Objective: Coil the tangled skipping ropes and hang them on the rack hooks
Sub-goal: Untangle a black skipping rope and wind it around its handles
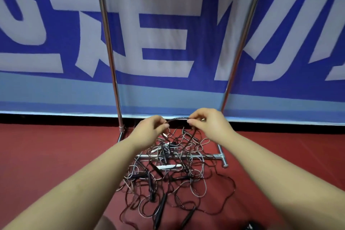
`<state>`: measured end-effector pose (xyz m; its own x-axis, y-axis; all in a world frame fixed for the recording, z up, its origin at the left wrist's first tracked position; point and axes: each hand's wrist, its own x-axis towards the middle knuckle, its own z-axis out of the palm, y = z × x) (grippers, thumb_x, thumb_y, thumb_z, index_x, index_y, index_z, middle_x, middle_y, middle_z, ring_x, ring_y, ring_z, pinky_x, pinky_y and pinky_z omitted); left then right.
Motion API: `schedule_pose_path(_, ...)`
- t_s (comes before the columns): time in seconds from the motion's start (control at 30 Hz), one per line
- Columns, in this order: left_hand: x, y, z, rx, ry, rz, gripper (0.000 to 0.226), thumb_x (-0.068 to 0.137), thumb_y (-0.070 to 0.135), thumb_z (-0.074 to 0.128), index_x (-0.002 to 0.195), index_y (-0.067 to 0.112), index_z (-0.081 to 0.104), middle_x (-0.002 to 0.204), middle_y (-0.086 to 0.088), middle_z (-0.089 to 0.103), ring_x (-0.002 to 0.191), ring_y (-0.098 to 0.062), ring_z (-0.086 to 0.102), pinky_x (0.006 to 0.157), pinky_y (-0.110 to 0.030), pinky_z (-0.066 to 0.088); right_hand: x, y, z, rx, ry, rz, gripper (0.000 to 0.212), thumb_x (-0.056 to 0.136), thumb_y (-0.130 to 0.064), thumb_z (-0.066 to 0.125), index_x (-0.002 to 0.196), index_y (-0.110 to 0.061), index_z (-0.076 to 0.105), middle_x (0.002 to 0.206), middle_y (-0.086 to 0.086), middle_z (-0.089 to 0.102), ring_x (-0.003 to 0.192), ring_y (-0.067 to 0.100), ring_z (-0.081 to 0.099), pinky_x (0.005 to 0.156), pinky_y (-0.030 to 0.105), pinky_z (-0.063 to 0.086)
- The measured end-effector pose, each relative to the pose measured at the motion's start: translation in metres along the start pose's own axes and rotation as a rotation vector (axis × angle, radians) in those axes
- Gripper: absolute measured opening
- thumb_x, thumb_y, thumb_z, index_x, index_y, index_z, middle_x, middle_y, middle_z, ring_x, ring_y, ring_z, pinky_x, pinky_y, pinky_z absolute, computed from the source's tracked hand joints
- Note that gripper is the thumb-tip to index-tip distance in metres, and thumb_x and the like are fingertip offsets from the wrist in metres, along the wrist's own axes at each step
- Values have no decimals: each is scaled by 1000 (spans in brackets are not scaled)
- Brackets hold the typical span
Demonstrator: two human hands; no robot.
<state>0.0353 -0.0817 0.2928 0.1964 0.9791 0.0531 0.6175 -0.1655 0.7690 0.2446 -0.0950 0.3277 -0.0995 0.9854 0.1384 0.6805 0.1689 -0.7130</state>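
Observation:
A tangled heap of thin skipping ropes (173, 177), dark and pale cords with black and white handles, lies on the red floor across the base of a chrome rack (110, 48). Above the heap my left hand (151, 129) and my right hand (207, 121) each pinch one dark rope (178, 118), which arches between them as a short raised loop. The rest of that rope trails down into the pile. The rack's hooks are out of view above the frame.
The rack's two chrome uprights rise on either side of my hands, and its base bar (211, 156) lies under the ropes. A blue banner with large white characters (168, 33) stands right behind the rack. Red floor (56, 155) spreads left and right.

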Motion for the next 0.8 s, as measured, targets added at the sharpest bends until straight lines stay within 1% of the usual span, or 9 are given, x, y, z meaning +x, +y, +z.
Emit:
schedule_pose_path(0.07, -7, 9, 1, -28, -2, -5, 12, 93, 30, 59, 84, 22, 60, 78, 5, 66, 70, -20, 58, 68, -27, 46, -8, -2, -5, 82, 22, 28, 14, 85, -26, 70, 73, -31, 63, 67, -9, 68, 64, 15, 62, 61, 29, 46)
schedule_pose_path(0.13, -13, 18, 5, -67, -9, -16, 13, 93, 29, 60, 86, 18, 60, 74, 4, 62, 62, -12, 50, 59, -23, 41, -16, -3, -10, 182, 53, 46, 13, 85, -22, 69, 75, -27, 64, 68, -4, 70, 70, 24, 67, 65, 36, 52)
schedule_pose_path(0.2, -20, 30, 11, -131, -11, -32, 14, 94, 26, 59, 88, 15, 61, 70, 4, 57, 52, -7, 44, 49, -16, 36, -22, -5, -16, 325, 61, 65, 12, 87, -17, 68, 78, -22, 64, 75, 2, 71, 69, 19, 68, 67, 36, 54)
schedule_pose_path(0.23, -23, 36, 15, -165, -13, -32, 14, 94, 25, 59, 89, 13, 63, 71, 4, 56, 53, -5, 45, 48, -12, 36, -25, -5, -19, 401, 56, 82, 11, 87, -14, 67, 79, -21, 63, 77, 4, 70, 67, 14, 68, 67, 32, 55)
schedule_pose_path(0.37, -34, 58, 33, -291, -55, -21, 17, 91, 20, 63, 107, 16, 64, 88, 6, 65, 74, 0, 57, 63, -2, 41, -33, -7, -27, 576, 54, 121, 10, 88, -11, 66, 81, -19, 64, 80, 2, 69, 64, 6, 68, 62, 21, 54)
schedule_pose_path(0.43, -36, 60, 41, -319, -88, -27, 27, 88, 20, 67, 115, 15, 63, 90, 9, 67, 73, 10, 61, 65, -1, 41, -36, -7, -26, 624, 65, 127, 11, 88, -11, 65, 81, -19, 64, 81, 3, 70, 65, 7, 69, 62, 20, 55)
schedule_pose_path(0.53, -42, 52, 49, -363, -114, -47, 24, 87, 16, 68, 111, 18, 65, 89, 11, 68, 70, 16, 60, 67, -1, 41, -36, -10, -21, 679, 49, 121, 11, 89, -8, 63, 82, -16, 65, 78, 1, 69, 60, 5, 68, 55, 16, 53)
schedule_pose_path(0.7, -44, 26, 57, -411, -75, -110, 5, 86, 18, 70, 87, 21, 66, 77, 13, 66, 73, -3, 58, 76, -14, 44, -25, -17, -4, 687, 2, 95, 12, 88, -8, 64, 80, -17, 65, 77, 2, 69, 62, 7, 69, 58, 18, 55)
schedule_pose_path(0.8, -40, 10, 54, -415, -108, -138, 8, 88, 22, 68, 81, 19, 65, 73, 11, 64, 74, -15, 52, 74, -28, 41, -15, -12, 10, 721, 41, 99, 10, 88, -8, 64, 81, -15, 66, 78, 3, 70, 65, 8, 70, 55, 17, 53)
